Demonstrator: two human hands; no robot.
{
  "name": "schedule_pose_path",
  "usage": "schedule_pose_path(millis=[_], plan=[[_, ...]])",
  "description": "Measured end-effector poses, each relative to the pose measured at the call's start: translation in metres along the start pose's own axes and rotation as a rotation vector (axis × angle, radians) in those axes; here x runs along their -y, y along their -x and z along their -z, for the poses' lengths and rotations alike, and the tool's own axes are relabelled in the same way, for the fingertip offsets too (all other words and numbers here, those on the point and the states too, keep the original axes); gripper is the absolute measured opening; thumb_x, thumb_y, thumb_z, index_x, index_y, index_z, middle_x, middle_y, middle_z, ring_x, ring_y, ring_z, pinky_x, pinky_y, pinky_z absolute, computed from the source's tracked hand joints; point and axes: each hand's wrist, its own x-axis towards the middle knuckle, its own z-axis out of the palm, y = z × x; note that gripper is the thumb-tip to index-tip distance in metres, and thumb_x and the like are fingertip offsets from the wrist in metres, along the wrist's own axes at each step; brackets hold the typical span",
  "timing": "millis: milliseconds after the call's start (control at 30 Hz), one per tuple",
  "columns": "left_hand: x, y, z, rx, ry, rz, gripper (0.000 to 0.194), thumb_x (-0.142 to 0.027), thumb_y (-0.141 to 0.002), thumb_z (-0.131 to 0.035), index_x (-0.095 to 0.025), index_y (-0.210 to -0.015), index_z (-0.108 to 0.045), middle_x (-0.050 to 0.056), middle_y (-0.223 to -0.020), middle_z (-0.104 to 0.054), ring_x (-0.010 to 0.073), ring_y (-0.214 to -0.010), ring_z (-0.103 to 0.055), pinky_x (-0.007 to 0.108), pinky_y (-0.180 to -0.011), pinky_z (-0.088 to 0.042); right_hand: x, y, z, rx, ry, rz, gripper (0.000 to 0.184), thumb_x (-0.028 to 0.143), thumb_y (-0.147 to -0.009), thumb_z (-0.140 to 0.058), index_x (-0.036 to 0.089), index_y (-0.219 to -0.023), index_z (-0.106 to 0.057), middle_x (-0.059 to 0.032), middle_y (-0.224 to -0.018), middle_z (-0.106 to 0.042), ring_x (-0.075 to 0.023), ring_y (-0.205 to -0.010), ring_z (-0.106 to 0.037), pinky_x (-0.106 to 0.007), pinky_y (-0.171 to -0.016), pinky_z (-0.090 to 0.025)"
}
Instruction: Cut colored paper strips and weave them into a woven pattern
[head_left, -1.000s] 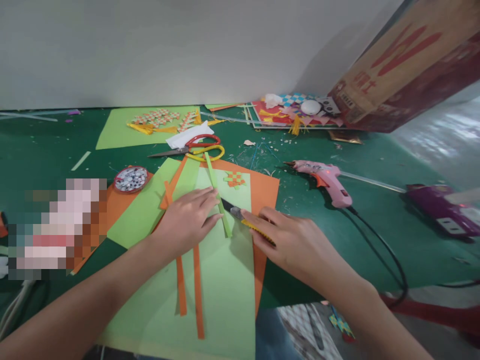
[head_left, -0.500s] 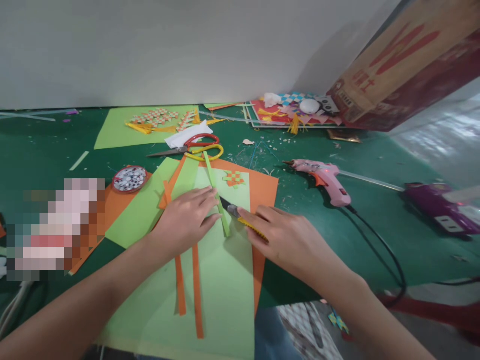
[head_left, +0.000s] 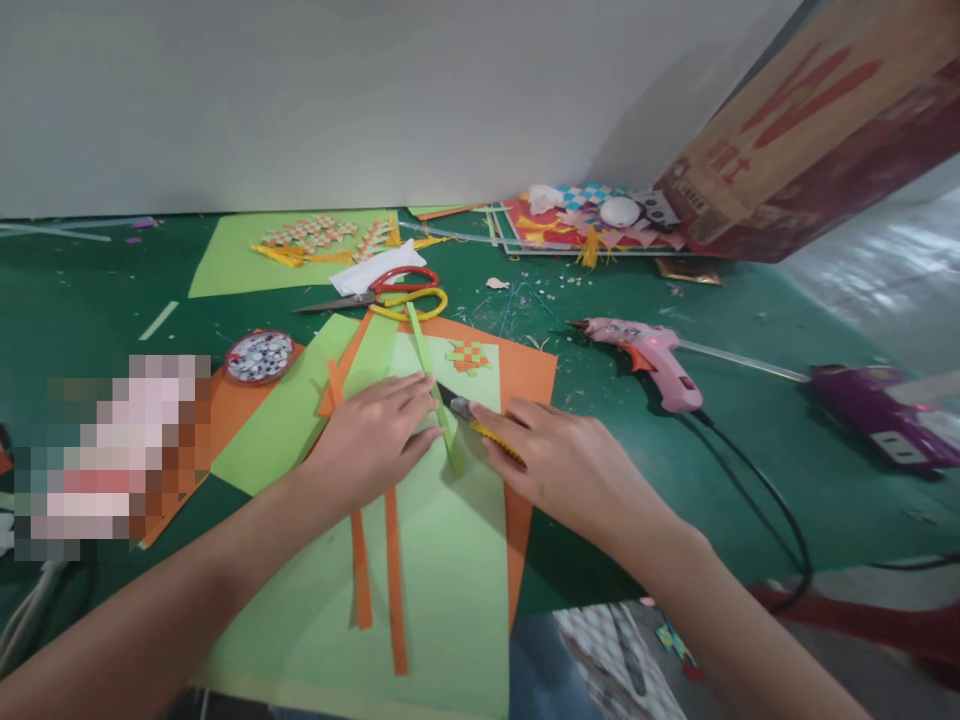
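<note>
My left hand (head_left: 379,430) presses a narrow green paper strip (head_left: 420,340) down, its fingertips and thumb along the strip's left side. In my right hand (head_left: 551,450) is a utility knife (head_left: 491,437) with a yellow handle and dark blade, its tip at the strip beside my left fingers. Beneath both hands lies a light green paper sheet (head_left: 450,600), with an orange sheet (head_left: 529,385) partly under it. Two orange paper strips (head_left: 396,600) run toward me from under my left hand. A small woven green-and-orange paper piece (head_left: 470,357) rests near the sheet's top.
Scissors (head_left: 409,292) with red and yellow handles lie beyond the sheet. To the right are a pink glue gun (head_left: 652,360) and its cord. A round dish of googly eyes (head_left: 260,357) sits at left. A paper bag (head_left: 810,140) stands at the back right.
My right hand has shifted slightly left and up with the utility knife, bringing the blade closer against the green strip. My left hand stays in place.
</note>
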Motion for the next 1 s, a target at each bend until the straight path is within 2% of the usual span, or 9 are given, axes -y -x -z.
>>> schedule_pose_path(millis=[267, 467, 600, 667, 767, 900, 1000], plan=[[-0.001, 0.0, 0.001, 0.011, -0.001, -0.008, 0.029, -0.03, -0.094, -0.047, -0.012, -0.108, -0.066, 0.013, -0.126, -0.064, 0.0239, -0.121, -0.058, 0.038, -0.102, -0.049, 0.0, -0.002, -0.001, 0.005, 0.015, -0.004, 0.034, 0.02, -0.09, -0.047, 0.016, -0.116, -0.068, -0.0046, -0.076, -0.065, -0.0116, -0.057, -0.056, -0.025, -0.045, -0.029], [-0.009, 0.003, 0.003, -0.008, -0.024, -0.06, 0.029, -0.034, -0.095, -0.046, -0.015, -0.104, -0.067, 0.014, -0.12, -0.068, 0.0245, -0.117, -0.061, 0.041, -0.103, -0.049, 0.002, 0.009, -0.002, -0.073, -0.01, 0.037, 0.032, 0.016, -0.088, -0.049, 0.014, -0.112, -0.069, -0.0042, -0.074, -0.064, -0.0116, -0.056, -0.058, -0.025, -0.046, -0.033], [-0.016, 0.005, 0.006, -0.034, -0.085, -0.136, 0.032, -0.035, -0.094, -0.05, -0.009, -0.102, -0.066, 0.018, -0.11, -0.07, 0.0281, -0.108, -0.065, 0.043, -0.095, -0.053, 0.005, 0.018, 0.0, -0.107, -0.008, 0.061, 0.034, 0.013, -0.088, -0.045, 0.012, -0.11, -0.07, -0.0037, -0.069, -0.061, -0.0139, -0.058, -0.061, -0.027, -0.046, -0.035], [-0.019, 0.004, 0.008, -0.063, -0.115, -0.182, 0.03, -0.031, -0.094, -0.05, -0.007, -0.098, -0.066, 0.017, -0.101, -0.072, 0.0272, -0.1, -0.068, 0.041, -0.089, -0.056, 0.007, 0.022, 0.002, -0.105, -0.008, 0.071, 0.034, 0.013, -0.087, -0.044, 0.012, -0.11, -0.07, -0.0034, -0.068, -0.06, -0.0142, -0.058, -0.061, -0.027, -0.046, -0.035], [-0.021, 0.003, 0.011, -0.099, -0.132, -0.24, 0.025, -0.025, -0.095, -0.049, -0.01, -0.086, -0.066, 0.012, -0.087, -0.073, 0.024, -0.085, -0.07, 0.037, -0.08, -0.057, 0.011, 0.027, 0.005, -0.096, -0.014, 0.072, 0.033, 0.012, -0.087, -0.044, 0.011, -0.108, -0.07, -0.0022, -0.067, -0.058, -0.013, -0.056, -0.06, -0.026, -0.045, -0.036], [-0.018, 0.002, 0.01, -0.086, -0.075, -0.191, 0.033, -0.037, -0.096, -0.045, -0.013, -0.085, -0.065, 0.01, -0.087, -0.073, 0.0226, -0.082, -0.069, 0.034, -0.072, -0.057, 0.012, 0.029, 0.007, -0.101, -0.011, 0.08, 0.033, 0.012, -0.088, -0.043, 0.011, -0.108, -0.069, -0.0018, -0.066, -0.058, -0.0117, -0.054, -0.057, -0.026, -0.045, -0.036], [-0.014, 0.002, 0.006, -0.118, -0.061, -0.116, 0.043, -0.044, -0.099, -0.035, -0.014, -0.092, -0.066, 0.01, -0.096, -0.073, 0.0224, -0.092, -0.069, 0.034, -0.077, -0.056, 0.012, 0.028, 0.005, -0.103, -0.003, 0.08, 0.033, 0.013, -0.089, -0.042, 0.012, -0.109, -0.069, -0.0023, -0.067, -0.059, -0.0118, -0.055, -0.057, -0.025, -0.046, -0.036]])
